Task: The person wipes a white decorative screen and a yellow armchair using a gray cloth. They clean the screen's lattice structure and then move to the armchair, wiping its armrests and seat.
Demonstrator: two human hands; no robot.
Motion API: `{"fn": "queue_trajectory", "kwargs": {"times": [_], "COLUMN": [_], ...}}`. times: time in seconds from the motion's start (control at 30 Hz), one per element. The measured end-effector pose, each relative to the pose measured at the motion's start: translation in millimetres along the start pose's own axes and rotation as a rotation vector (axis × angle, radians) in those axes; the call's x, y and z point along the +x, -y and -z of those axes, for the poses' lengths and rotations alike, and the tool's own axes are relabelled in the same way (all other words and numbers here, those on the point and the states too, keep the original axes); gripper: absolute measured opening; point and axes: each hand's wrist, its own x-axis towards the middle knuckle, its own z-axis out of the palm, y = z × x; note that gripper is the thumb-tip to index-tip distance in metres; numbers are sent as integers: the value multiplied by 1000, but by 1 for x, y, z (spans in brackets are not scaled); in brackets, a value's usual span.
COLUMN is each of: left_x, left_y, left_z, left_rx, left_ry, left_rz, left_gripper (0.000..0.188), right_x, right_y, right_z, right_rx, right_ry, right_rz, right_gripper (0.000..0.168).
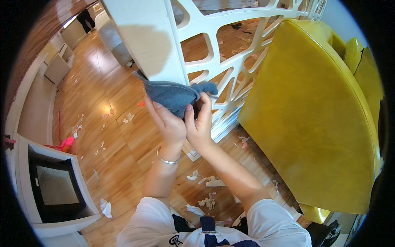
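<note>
Both hands hold a bunched blue-grey cloth [171,94] in front of a white post [151,40]. My left hand [165,120] cups the cloth from below on its left side, with a silver bangle on that wrist. My right hand [200,120] pinches it at the gathered part, thumb and fingers closed on the fabric, and a twisted end sticks out to the right. The two hands touch at the heels of the palms. To the right of the post runs a white openwork partition [226,66].
A yellow sofa [311,117] fills the right side. Paper scraps [106,208] litter the wood-look floor [123,166]. At the lower left stands a white cabinet [88,197] with a dark-framed compartment. A person in dark trousers [85,21] stands far off at upper left.
</note>
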Motion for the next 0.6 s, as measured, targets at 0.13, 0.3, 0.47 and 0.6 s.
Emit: {"fn": "queue_trajectory", "kwargs": {"times": [0.13,0.3,0.47,0.6], "left_x": [-10,-56,-85,-61], "left_y": [17,96,118,66], "left_z": [7,29,47,33], "left_rx": [-27,132,166,477], "left_ry": [-23,156,204,245], "left_rz": [-42,-35,64,-344], "left_gripper": [43,55,69,82], "right_x": [-14,-31,2,34], "right_y": [-16,-51,-77,-63], "right_z": [8,37,77,84], "right_rx": [-115,-369,-741,-984], "right_ry": [19,123,299,277], "right_rz": [-25,167,503,564], "right_gripper": [26,24,35,31]}}
